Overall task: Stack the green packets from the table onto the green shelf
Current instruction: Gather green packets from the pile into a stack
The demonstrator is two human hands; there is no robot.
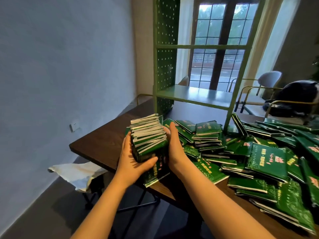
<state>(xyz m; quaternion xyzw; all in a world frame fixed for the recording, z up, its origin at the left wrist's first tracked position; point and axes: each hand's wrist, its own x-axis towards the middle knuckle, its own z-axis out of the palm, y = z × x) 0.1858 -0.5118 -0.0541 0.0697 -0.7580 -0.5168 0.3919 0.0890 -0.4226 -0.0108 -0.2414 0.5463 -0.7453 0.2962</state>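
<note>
The fingers (128, 137) of my left hand (133, 159) are clamped on a thick bundle (148, 137) of green packets, thumb laid across its near face. My right hand (174, 150) cups the opposite side, fingers running up along it and the thumb seemingly hooked over the edge. So the bundle is squeezed between both palms, with nothing loose in either hand. It sits lifted clear of the counter (103, 137), in front of the green shelf (195, 95) and a little to its left, below the lowest board.

I judge the job barely begun. Every board of the green shelf that I can see carries no packets. A broad heap of loose packets (250, 152) sprawls over the counter in front of the shelf and out to its right, some in short uneven stacks, most scattered flat. This bundle looks to be the first load, and many more would follow.

The packets are flat, glossy, dark green sachets with pale ornamental print and white edges. In the bundle they lie fanned and skewed rather than square, so it looks slippery and likely to splay if my squeeze eases.
</note>
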